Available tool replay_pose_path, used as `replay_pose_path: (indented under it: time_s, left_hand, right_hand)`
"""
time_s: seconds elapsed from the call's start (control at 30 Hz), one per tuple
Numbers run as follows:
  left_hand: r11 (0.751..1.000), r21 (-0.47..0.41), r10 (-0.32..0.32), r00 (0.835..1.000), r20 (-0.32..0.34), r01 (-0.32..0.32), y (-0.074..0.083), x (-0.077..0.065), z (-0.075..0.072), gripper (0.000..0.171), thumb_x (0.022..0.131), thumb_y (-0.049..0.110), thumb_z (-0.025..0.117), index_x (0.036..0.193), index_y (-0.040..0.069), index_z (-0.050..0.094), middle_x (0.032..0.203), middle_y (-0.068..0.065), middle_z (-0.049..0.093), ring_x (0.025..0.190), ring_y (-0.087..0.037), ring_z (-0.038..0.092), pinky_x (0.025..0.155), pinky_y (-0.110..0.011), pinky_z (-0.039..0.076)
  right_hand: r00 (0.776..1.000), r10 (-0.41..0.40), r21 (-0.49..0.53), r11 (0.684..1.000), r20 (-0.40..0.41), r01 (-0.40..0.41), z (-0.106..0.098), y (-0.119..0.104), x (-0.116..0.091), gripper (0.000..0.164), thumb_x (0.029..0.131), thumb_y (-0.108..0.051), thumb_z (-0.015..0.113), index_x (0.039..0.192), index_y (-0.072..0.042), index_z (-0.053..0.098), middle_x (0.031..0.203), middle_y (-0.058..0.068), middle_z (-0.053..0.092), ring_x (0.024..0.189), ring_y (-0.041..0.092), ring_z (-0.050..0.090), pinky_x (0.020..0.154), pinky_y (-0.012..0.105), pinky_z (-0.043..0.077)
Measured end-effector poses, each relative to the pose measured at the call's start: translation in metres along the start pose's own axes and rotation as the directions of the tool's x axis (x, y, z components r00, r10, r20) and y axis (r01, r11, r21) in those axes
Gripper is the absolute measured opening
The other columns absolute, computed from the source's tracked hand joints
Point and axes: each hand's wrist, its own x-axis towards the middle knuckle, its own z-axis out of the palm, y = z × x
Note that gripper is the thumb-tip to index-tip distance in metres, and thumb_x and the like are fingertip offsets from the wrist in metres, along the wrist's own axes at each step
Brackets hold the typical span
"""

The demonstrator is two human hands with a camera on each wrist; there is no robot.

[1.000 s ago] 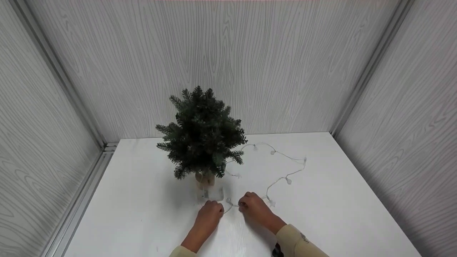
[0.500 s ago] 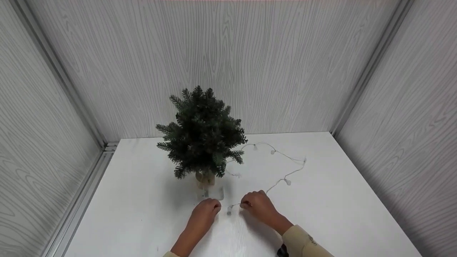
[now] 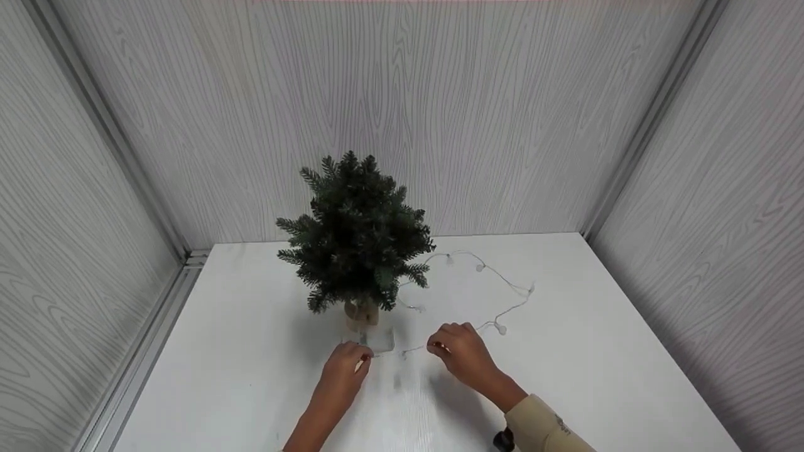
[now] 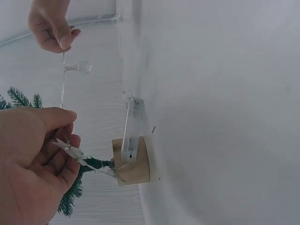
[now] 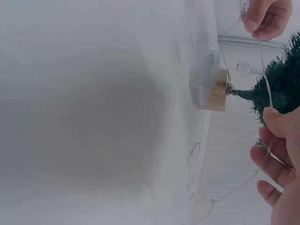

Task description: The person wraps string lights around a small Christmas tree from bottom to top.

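A string of lights (image 5: 267,86) with clear bulbs runs between my two hands. My left hand (image 3: 342,369) pinches it between thumb and finger, and a star-shaped bulb (image 4: 69,149) hangs by its palm in the left wrist view. Farther right my right hand (image 3: 463,355) pinches the same wire. One round bulb (image 4: 84,67) dangles from the stretch between them. Behind the left hand stands a small artificial Christmas tree (image 3: 358,232) on a wooden base (image 4: 140,171). A clear battery box (image 4: 131,126) leans beside that base, with the wire leading from it.
The rest of the light string (image 3: 496,271) lies in a loose loop on the white table (image 3: 597,351), right of the tree. Panels with a wood-grain pattern (image 3: 502,125) close off the back and both sides.
My left hand has moved left and slightly up, my right hand slightly right and up. The wire between them has straightened and lifted, and the loop's near bulbs have shifted a little.
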Motion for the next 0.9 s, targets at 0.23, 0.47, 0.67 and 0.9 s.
replay_pose_path:
  time_s: [0.23,0.47,0.67,0.9]
  left_hand:
    - [0.999,0.006,0.042,0.979,-0.198,-0.042,-0.01,0.0,-0.012,0.013,0.088,0.003,0.076,0.093,0.014,0.07,0.094,0.004,0.064,0.09,-0.014,0.061,0.077,-0.027,0.055]
    - [0.998,0.016,0.064,0.945,-0.32,-0.062,-0.016,0.001,-0.024,0.012,0.086,0.004,0.078,0.091,0.011,0.071,0.091,0.002,0.063,0.088,-0.013,0.059,0.075,-0.026,0.055]
    - [0.997,0.044,0.071,0.908,-0.413,-0.058,-0.021,0.004,-0.037,0.015,0.084,0.002,0.08,0.092,0.011,0.071,0.09,0.002,0.065,0.089,-0.014,0.059,0.075,-0.026,0.054]
    - [0.999,0.036,0.051,0.873,-0.485,-0.038,-0.021,0.008,-0.052,0.015,0.083,0.0,0.08,0.092,0.009,0.071,0.094,-0.002,0.065,0.094,-0.017,0.061,0.08,-0.03,0.056]
  right_hand:
    - [0.999,-0.031,-0.009,0.999,-0.013,0.03,-0.008,-0.004,-0.001,0.01,0.085,-0.014,0.081,0.088,-0.019,0.074,0.083,-0.008,0.067,0.075,0.01,0.058,0.069,0.031,0.045]
    - [0.999,-0.026,-0.02,0.999,-0.027,0.025,-0.022,-0.006,0.0,0.011,0.085,-0.016,0.082,0.089,-0.021,0.074,0.083,-0.01,0.067,0.076,0.008,0.057,0.072,0.031,0.045]
    - [0.998,-0.032,0.009,0.999,-0.057,0.033,-0.031,-0.011,0.002,0.013,0.085,-0.015,0.083,0.09,-0.021,0.073,0.083,-0.011,0.066,0.077,0.005,0.06,0.075,0.032,0.046]
    - [0.999,-0.009,0.088,0.996,-0.053,0.014,-0.043,-0.018,0.003,0.014,0.087,-0.014,0.081,0.094,-0.022,0.071,0.083,-0.012,0.065,0.075,-0.001,0.06,0.076,0.031,0.045]
